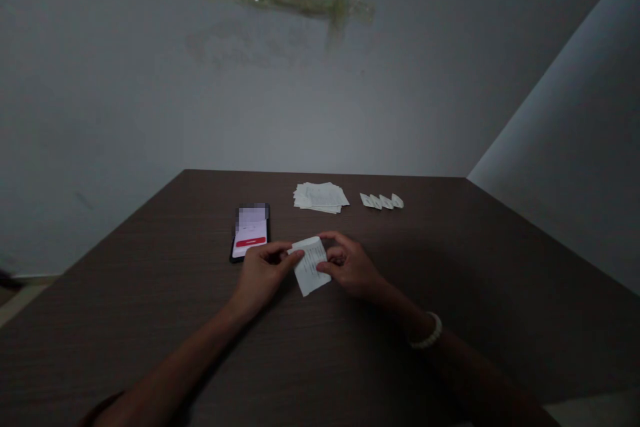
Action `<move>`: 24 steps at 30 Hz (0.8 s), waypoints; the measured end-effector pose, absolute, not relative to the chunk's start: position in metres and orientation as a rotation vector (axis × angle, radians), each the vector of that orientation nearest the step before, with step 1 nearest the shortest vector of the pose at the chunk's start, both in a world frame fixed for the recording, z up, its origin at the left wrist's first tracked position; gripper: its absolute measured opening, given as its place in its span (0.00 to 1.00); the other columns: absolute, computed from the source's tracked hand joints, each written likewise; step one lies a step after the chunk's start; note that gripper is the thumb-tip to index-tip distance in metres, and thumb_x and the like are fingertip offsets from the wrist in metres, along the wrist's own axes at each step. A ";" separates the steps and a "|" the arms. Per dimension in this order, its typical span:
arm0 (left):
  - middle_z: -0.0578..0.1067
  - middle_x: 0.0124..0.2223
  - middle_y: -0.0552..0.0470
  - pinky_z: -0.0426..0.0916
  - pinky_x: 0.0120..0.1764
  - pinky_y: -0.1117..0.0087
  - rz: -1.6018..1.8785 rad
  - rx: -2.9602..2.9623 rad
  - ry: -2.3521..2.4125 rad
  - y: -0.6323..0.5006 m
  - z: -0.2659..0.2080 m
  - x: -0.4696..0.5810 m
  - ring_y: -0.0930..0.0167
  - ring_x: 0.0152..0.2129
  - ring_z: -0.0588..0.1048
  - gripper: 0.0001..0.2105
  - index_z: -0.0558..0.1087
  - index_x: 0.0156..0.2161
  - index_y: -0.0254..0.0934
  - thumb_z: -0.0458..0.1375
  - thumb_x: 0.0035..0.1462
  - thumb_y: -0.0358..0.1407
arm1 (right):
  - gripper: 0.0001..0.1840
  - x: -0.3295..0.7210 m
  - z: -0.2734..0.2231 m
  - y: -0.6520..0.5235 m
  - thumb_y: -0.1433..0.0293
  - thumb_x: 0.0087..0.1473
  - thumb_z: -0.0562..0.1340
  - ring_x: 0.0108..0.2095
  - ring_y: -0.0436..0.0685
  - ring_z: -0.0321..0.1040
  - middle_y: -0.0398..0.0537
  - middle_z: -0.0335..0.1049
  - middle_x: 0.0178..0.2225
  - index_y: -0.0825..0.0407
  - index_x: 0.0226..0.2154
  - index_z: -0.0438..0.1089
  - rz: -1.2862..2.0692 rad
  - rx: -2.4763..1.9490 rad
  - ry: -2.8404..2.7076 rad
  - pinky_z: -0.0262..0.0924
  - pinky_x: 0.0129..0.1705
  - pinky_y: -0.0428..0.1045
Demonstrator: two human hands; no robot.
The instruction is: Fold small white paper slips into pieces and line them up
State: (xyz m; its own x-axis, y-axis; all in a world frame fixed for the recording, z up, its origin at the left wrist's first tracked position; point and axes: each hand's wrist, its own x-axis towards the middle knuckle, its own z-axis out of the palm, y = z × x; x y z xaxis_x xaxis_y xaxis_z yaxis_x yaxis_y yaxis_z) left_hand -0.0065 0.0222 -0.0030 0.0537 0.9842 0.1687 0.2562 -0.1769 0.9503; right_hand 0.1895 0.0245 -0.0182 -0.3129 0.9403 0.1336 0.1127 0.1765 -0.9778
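Observation:
Between my two hands is a small white sheet of paper [311, 272] with lines of print, its top edge curled or folded over. My left hand [263, 275] pinches its left side, thumb on the printed face and fingers behind. On the right side my right hand [353, 268] grips it the same way, thumb on the print and index finger along the top corner. A white bracelet [428, 332] circles my right wrist. The paper is tilted and held just over the brown table [300, 360].
A loose stack of white paper sheets [321, 196] lies toward the table's back. To its right, several small folded papers [382, 202] overlap in a row. A phone [250, 234] with a lit screen rests near my left hand. Behind the table rises a grey wall [320, 107] with old tape [300, 4].

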 end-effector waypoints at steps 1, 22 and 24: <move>0.75 0.24 0.51 0.62 0.25 0.74 1.178 1.548 1.294 0.022 -0.002 -0.007 0.73 0.21 0.69 0.12 0.79 0.31 0.32 0.65 0.47 0.41 | 0.27 0.190 -0.018 0.024 0.72 0.46 0.66 0.26 0.53 0.72 0.40 0.72 0.24 0.52 0.50 0.62 1.234 -1.028 -1.620 0.63 0.28 0.46; 0.77 0.23 0.50 0.62 0.23 0.74 1.148 1.525 1.338 0.018 0.004 -0.003 0.73 0.19 0.71 0.11 0.79 0.24 0.33 0.67 0.43 0.41 | 0.15 0.189 -0.018 0.028 0.70 0.44 0.68 0.23 0.50 0.68 0.39 0.71 0.21 0.55 0.38 0.71 1.083 -1.066 -1.564 0.62 0.28 0.45; 0.77 0.22 0.50 0.62 0.23 0.75 1.153 1.529 1.337 0.018 0.005 -0.003 0.73 0.19 0.71 0.11 0.78 0.24 0.33 0.67 0.43 0.41 | 0.15 0.190 -0.018 0.027 0.70 0.45 0.67 0.23 0.50 0.68 0.39 0.71 0.21 0.55 0.39 0.71 1.065 -1.060 -1.583 0.62 0.28 0.45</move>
State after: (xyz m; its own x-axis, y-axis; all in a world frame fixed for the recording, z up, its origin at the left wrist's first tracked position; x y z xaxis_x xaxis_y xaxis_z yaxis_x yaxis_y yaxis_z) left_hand -0.0032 0.0181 0.0051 0.0329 0.9905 0.1336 0.2783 -0.1374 0.9506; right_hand 0.1898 0.0274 -0.0178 -0.2029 0.9541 0.2202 0.1552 0.2533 -0.9549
